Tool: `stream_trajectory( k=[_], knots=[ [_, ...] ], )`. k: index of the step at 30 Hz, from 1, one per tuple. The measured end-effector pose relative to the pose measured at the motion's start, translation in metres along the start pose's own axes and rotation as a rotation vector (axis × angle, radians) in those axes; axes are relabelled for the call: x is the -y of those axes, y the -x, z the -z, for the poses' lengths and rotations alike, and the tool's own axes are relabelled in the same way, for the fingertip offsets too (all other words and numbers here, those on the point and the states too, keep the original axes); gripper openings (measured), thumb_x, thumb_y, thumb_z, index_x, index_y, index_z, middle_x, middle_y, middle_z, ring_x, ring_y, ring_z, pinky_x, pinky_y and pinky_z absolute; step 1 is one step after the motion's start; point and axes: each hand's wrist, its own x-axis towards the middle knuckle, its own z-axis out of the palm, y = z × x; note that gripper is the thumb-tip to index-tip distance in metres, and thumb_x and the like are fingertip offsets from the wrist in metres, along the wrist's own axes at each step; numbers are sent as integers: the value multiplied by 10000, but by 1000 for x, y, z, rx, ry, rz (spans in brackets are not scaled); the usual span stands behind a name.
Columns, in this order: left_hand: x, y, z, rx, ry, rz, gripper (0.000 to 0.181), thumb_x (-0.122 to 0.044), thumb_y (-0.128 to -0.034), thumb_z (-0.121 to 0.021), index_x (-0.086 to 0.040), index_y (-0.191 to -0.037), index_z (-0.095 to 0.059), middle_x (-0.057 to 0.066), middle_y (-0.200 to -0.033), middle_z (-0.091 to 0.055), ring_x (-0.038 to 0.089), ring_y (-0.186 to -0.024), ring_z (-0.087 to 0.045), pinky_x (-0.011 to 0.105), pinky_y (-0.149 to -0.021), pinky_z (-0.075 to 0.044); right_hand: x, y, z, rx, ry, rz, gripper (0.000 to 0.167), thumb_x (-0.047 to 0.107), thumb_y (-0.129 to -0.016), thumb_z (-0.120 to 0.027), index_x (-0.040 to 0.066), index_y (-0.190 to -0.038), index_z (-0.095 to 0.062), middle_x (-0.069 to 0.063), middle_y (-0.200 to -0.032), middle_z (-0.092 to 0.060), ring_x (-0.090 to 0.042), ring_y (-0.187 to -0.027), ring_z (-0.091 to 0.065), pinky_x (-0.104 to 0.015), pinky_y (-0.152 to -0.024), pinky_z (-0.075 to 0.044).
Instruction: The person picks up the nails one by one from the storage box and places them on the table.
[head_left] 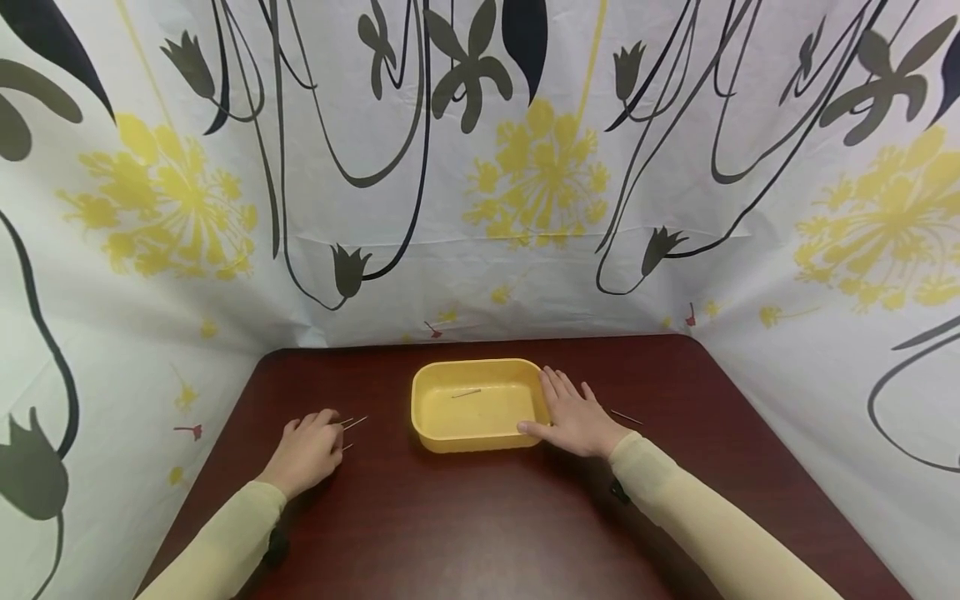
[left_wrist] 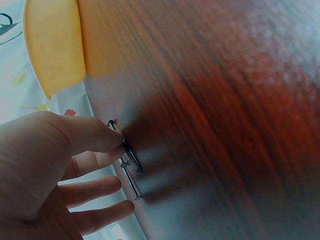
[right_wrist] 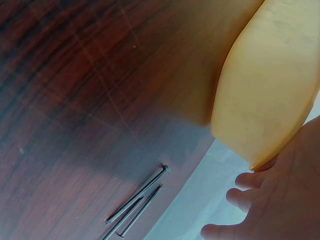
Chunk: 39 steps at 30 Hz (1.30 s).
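My left hand (head_left: 306,450) is at the left of the table. Its thumb and index finger pinch a dark metal nail (left_wrist: 131,154) close to the tabletop, and another nail (left_wrist: 131,182) lies beside it under the fingers. My right hand (head_left: 581,421) rests on the right end of a yellow plastic box (head_left: 480,444), its fingers fairly straight along the side and its thumb over the front rim. Inside the box lies a single thin nail (head_left: 467,393). To the right of that hand, several nails (right_wrist: 142,192) lie close together on the table.
The dark reddish-brown table (head_left: 480,517) has a wood grain and rounded far corners. A white patterned cloth (head_left: 480,275) with yellow and grey flowers hangs behind it and along both sides. The box stands near the far edge, between the hands.
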Motion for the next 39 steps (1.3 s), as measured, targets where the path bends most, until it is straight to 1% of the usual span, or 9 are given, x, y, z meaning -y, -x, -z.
stream_trajectory(
  k=[11,21,27,32,34,36,37,39],
  knots=[
    [0,0,1,11,4,8,209,-114,-876,-743,-205,-739,-614,200,-1332,-556,450,-1195,-533,719,-930,-351,0,0,-1,-4,7,4,1174,899,-839,-293,31,-1610,-119,-130,-1672,-93,-337,-1515,-165,-677,-1119,-195],
    [-1,1,1,1,14,7,204,-121,-874,-746,-206,-737,-621,198,-1316,-563,441,-1175,-545,712,-910,-362,-1,1,-2,3,-10,-2,1175,897,-839,-300,29,-1610,-118,-127,-1671,-92,-333,-1517,-158,-676,-1124,-181],
    [-3,1,2,-2,24,18,178,-148,-870,-753,-209,-753,-634,181,-1290,-569,431,-1159,-551,745,-951,-305,-1,2,-2,4,-13,-1,1177,898,-838,-301,28,-1609,-117,-129,-1672,-88,-334,-1517,-153,-678,-1124,-176],
    [-3,-3,3,-39,33,18,200,-182,-876,-758,-210,-759,-599,170,-1268,-576,418,-1140,-561,761,-989,-260,-1,1,-2,-7,-5,4,1177,898,-839,-300,24,-1608,-130,-135,-1669,-102,-339,-1514,-166,-678,-1121,-187],
    [-4,-6,3,-55,33,17,175,-194,-884,-751,-204,-785,-608,174,-1275,-578,413,-1132,-566,756,-994,-263,-2,0,-2,-8,-3,5,1175,898,-839,-299,24,-1607,-131,-135,-1669,-103,-340,-1514,-169,-677,-1121,-189],
    [-5,-9,4,-65,33,14,86,-202,-896,-733,-167,-867,-660,180,-1283,-580,413,-1134,-568,747,-993,-275,-2,0,-2,-4,-4,3,1177,899,-839,-297,25,-1608,-125,-135,-1670,-101,-338,-1515,-165,-677,-1122,-185],
    [-6,-10,6,-70,32,13,76,-207,-903,-724,-146,-919,-682,183,-1290,-580,412,-1136,-568,741,-991,-285,-2,0,-3,-3,-5,2,1177,899,-838,-297,26,-1608,-121,-135,-1670,-100,-338,-1515,-163,-677,-1123,-182],
    [-9,-13,8,-79,34,11,152,-211,-913,-707,-113,-1029,-704,177,-1290,-585,407,-1136,-570,728,-986,-303,-2,0,-3,-1,-7,1,1178,900,-838,-297,27,-1609,-118,-134,-1670,-101,-335,-1516,-162,-676,-1124,-180]
  ],
)
